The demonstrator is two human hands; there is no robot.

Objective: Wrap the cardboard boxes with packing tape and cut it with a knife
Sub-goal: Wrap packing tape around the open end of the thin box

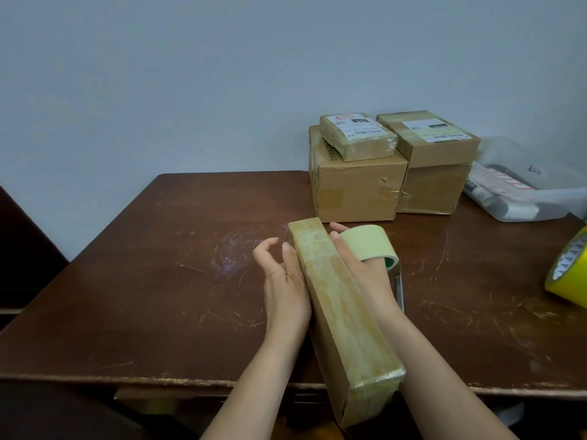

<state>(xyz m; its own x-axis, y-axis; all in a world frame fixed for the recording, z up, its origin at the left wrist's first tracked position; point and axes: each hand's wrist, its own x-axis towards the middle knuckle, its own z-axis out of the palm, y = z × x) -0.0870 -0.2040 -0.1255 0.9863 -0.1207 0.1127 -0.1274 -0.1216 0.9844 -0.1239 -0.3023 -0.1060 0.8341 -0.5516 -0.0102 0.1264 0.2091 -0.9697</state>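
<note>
A long, narrow cardboard box (340,306) covered in glossy tape stands on its edge on the brown table (143,296), its near end past the table's front edge. My left hand (284,277) lies flat against the box's left side, thumb on the top edge, fingers relaxed. My right hand (359,268) is on the box's right side, with a pale green roll of packing tape (370,244) worn around its fingers. A metal knife (399,290) lies on the table just right of my right hand, partly hidden.
Two stacks of taped cardboard boxes (359,185) stand at the back right of the table. A clear plastic bin (521,198) with packets sits at the far right. A yellow tape roll (568,274) lies at the right edge.
</note>
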